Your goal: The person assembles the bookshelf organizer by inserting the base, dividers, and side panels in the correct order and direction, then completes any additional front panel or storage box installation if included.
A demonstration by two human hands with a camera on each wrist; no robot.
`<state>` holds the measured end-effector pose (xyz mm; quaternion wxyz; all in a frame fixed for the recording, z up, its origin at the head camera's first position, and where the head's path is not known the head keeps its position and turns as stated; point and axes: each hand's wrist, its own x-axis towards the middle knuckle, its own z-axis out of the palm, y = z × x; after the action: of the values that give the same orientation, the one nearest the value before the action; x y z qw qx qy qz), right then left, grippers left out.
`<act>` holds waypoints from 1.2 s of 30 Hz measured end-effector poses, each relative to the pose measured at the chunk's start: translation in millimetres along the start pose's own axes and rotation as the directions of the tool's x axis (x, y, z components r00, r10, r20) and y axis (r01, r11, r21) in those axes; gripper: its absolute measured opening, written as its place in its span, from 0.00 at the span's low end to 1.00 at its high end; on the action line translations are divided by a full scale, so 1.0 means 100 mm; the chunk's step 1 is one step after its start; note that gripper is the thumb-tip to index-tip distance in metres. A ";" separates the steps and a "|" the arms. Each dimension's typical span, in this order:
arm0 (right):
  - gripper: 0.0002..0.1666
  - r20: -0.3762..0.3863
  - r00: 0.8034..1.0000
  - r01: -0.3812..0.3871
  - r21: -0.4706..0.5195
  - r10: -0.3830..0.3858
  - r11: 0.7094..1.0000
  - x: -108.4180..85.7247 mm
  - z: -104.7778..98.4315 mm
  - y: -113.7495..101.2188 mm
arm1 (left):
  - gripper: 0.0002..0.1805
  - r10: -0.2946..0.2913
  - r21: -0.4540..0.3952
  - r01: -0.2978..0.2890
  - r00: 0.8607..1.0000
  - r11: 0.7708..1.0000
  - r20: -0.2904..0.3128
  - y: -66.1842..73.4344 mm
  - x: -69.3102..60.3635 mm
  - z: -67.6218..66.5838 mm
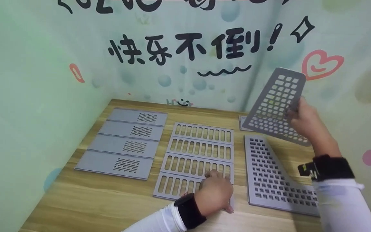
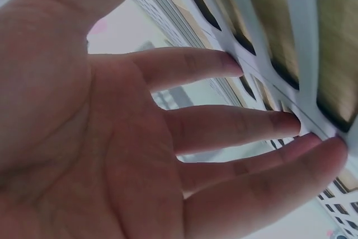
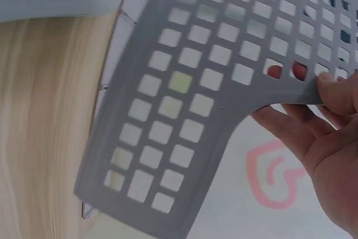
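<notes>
Right hand [image 1: 311, 122] with its grip pinching a grey panel [image 3: 224, 107], raised above the worktop [image 1: 92, 199], left hand [image 1: 214, 191] with its grip loosely spread, touching slotted panels [image 1: 201, 157] lying there

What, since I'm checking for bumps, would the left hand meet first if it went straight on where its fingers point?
The left hand would likely first meet the flat grey panelling with rounded slots: its fingertips appear at or against that surface, though contact is hard to confirm.
</notes>
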<state>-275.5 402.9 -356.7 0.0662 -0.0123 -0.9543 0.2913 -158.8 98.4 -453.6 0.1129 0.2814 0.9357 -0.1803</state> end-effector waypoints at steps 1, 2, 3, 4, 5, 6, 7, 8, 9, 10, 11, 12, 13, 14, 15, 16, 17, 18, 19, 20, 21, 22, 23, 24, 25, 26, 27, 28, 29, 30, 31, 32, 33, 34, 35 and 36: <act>0.26 0.007 1.000 -0.011 -0.001 0.011 1.000 0.06 0.02 0.00 | 0.63 -0.002 0.004 0.002 1.000 1.000 0.000 0.01 -0.01 0.00; 0.27 0.020 0.999 -0.025 0.007 0.025 1.000 0.12 0.04 -0.01 | 0.64 -0.005 0.008 0.005 1.000 1.000 0.005 0.02 -0.02 -0.01; 0.28 0.033 0.999 -0.040 0.014 0.039 0.999 0.17 0.06 -0.02 | 0.65 -0.012 0.004 0.012 1.000 1.000 0.011 0.03 -0.02 -0.01; 0.29 0.045 0.998 -0.051 0.017 0.050 0.999 0.22 0.08 -0.02 | 0.66 -0.018 -0.003 0.018 1.000 1.000 0.019 0.04 -0.02 -0.02; 0.30 0.058 0.997 -0.056 0.010 0.056 0.998 0.26 0.10 -0.02 | 0.66 -0.027 -0.012 0.027 0.999 1.000 0.028 0.05 -0.03 -0.03; 0.30 0.069 0.996 -0.057 0.003 0.056 0.998 0.29 0.12 -0.02 | 0.66 -0.034 -0.021 0.034 0.999 0.999 0.036 0.06 -0.02 -0.03; 0.31 0.074 0.996 -0.047 -0.005 0.048 0.999 0.31 0.14 -0.02 | 0.66 -0.040 -0.031 0.041 0.998 0.999 0.043 0.06 -0.02 -0.03; 0.30 0.078 0.996 -0.039 -0.012 0.040 0.999 0.33 0.17 -0.01 | 0.66 -0.046 -0.042 0.048 0.998 0.998 0.051 0.07 -0.02 -0.04; 0.30 0.081 0.996 -0.031 -0.021 0.032 0.999 0.35 0.19 -0.01 | 0.66 -0.050 -0.053 0.054 0.997 0.997 0.057 0.08 -0.01 -0.04; 0.30 0.082 0.996 -0.018 -0.032 0.021 0.999 0.37 0.21 0.00 | 0.66 -0.052 -0.058 0.055 0.997 0.997 0.060 0.08 0.00 -0.04; 0.29 0.085 0.996 -0.009 -0.040 0.012 0.999 0.38 0.24 0.00 | 0.66 -0.054 -0.059 0.058 0.997 0.997 0.061 0.09 0.00 -0.04; 0.28 0.087 0.996 -0.005 -0.038 0.008 0.999 0.39 0.26 0.00 | 0.66 -0.056 -0.059 0.059 0.997 0.996 0.061 0.09 0.00 -0.03; 0.28 0.090 0.996 -0.005 -0.036 0.008 0.999 0.39 0.29 0.00 | 0.66 -0.058 -0.057 0.061 0.996 0.996 0.061 0.09 0.00 -0.03; 0.28 0.095 0.995 -0.011 -0.033 0.014 0.999 0.40 0.31 0.00 | 0.66 -0.058 -0.055 0.062 0.996 0.997 0.064 0.10 0.00 -0.03; 0.30 0.101 0.995 -0.019 -0.029 0.022 0.999 0.41 0.33 -0.01 | 0.66 -0.059 -0.053 0.063 0.996 0.997 0.065 0.10 -0.01 -0.02; 0.32 0.109 0.994 -0.028 -0.025 0.030 0.999 0.41 0.35 -0.01 | 0.66 -0.059 -0.053 0.063 0.996 0.997 0.067 0.10 -0.01 -0.02; 0.33 0.118 0.992 -0.040 -0.019 0.042 0.999 0.42 0.36 -0.01 | 0.66 -0.058 -0.053 0.062 0.996 0.997 0.068 0.10 -0.01 -0.02; 0.35 0.124 0.991 -0.049 -0.016 0.050 0.999 0.42 0.37 -0.02 | 0.66 -0.056 -0.056 0.060 0.996 0.997 0.071 0.10 0.00 -0.02; 0.37 0.128 0.990 -0.056 -0.013 0.057 0.998 0.43 0.38 -0.03 | 0.65 -0.054 -0.059 0.059 0.996 0.997 0.072 0.09 0.00 -0.02; 0.38 0.132 0.989 -0.060 -0.011 0.061 0.998 0.44 0.38 -0.03 | 0.65 -0.052 -0.064 0.057 0.996 0.996 0.071 0.09 0.00 -0.02; 0.40 0.136 0.989 -0.063 -0.007 0.063 0.998 0.45 0.38 -0.05 | 0.65 -0.052 -0.069 0.057 0.996 0.996 0.071 0.09 0.00 -0.03; 0.41 0.142 0.988 -0.066 -0.001 0.066 0.998 0.46 0.39 -0.05 | 0.65 -0.049 -0.075 0.054 0.996 0.996 0.071 0.08 0.01 -0.03; 0.42 0.145 0.987 -0.067 0.002 0.066 0.998 0.46 0.40 -0.06 | 0.64 -0.047 -0.076 0.053 0.996 0.996 0.072 0.08 0.01 -0.03; 0.43 0.145 0.987 -0.066 0.001 0.065 0.998 0.47 0.41 -0.06 | 0.64 -0.046 -0.078 0.052 0.996 0.996 0.075 0.08 0.01 -0.03; 0.45 0.148 0.987 -0.070 0.001 0.069 0.998 0.48 0.41 -0.07 | 0.64 -0.045 -0.081 0.051 0.996 0.995 0.078 0.08 0.02 -0.03; 0.46 0.147 0.987 -0.072 -0.002 0.071 0.997 0.48 0.42 -0.08 | 0.64 -0.042 -0.084 0.049 0.996 0.995 0.082 0.09 0.02 -0.03; 0.47 0.148 0.986 -0.074 -0.005 0.074 0.997 0.49 0.43 -0.09 | 0.64 -0.042 -0.094 0.051 0.995 0.994 0.093 0.08 0.03 -0.03; 0.48 0.148 0.986 -0.077 -0.009 0.077 0.997 0.50 0.44 -0.09 | 0.64 -0.043 -0.106 0.054 0.994 0.993 0.104 0.09 0.03 -0.03; 0.48 0.145 0.986 -0.075 -0.015 0.077 0.997 0.51 0.45 -0.10 | 0.64 -0.048 -0.121 0.062 0.992 0.991 0.117 0.09 0.04 -0.03; 0.48 0.147 0.986 -0.075 -0.019 0.077 0.997 0.51 0.45 -0.12 | 0.64 -0.051 -0.137 0.068 0.990 0.988 0.128 0.09 0.05 -0.04; 0.48 0.151 0.985 -0.075 -0.020 0.077 0.997 0.52 0.45 -0.12 | 0.65 -0.053 -0.152 0.074 0.989 0.986 0.139 0.10 0.06 -0.04; 0.49 0.153 0.986 -0.071 -0.018 0.073 0.997 0.53 0.45 -0.13 | 0.65 -0.055 -0.166 0.080 0.987 0.983 0.150 0.10 0.07 -0.05; 0.50 0.161 0.984 -0.074 -0.011 0.075 0.997 0.53 0.45 -0.13 | 0.66 -0.060 -0.180 0.089 0.985 0.980 0.162 0.11 0.08 -0.06; 0.50 0.167 0.983 -0.074 -0.002 0.074 0.997 0.54 0.45 -0.14 | 0.66 -0.061 -0.185 0.093 0.984 0.978 0.169 0.11 0.09 -0.06; 0.50 0.171 0.983 -0.071 -0.005 0.070 0.997 0.54 0.46 -0.15 | 0.66 -0.066 -0.199 0.101 0.982 0.975 0.177 0.11 0.09 -0.06; 0.51 0.173 0.983 -0.069 -0.006 0.069 0.998 0.55 0.46 -0.15 | 0.67 -0.067 -0.206 0.105 0.981 0.973 0.183 0.11 0.10 -0.07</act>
<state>-335.5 368.2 -379.6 -0.0269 -0.0200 -0.9555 0.2932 -161.3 115.0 -453.5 0.2165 0.2097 0.9475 -0.1070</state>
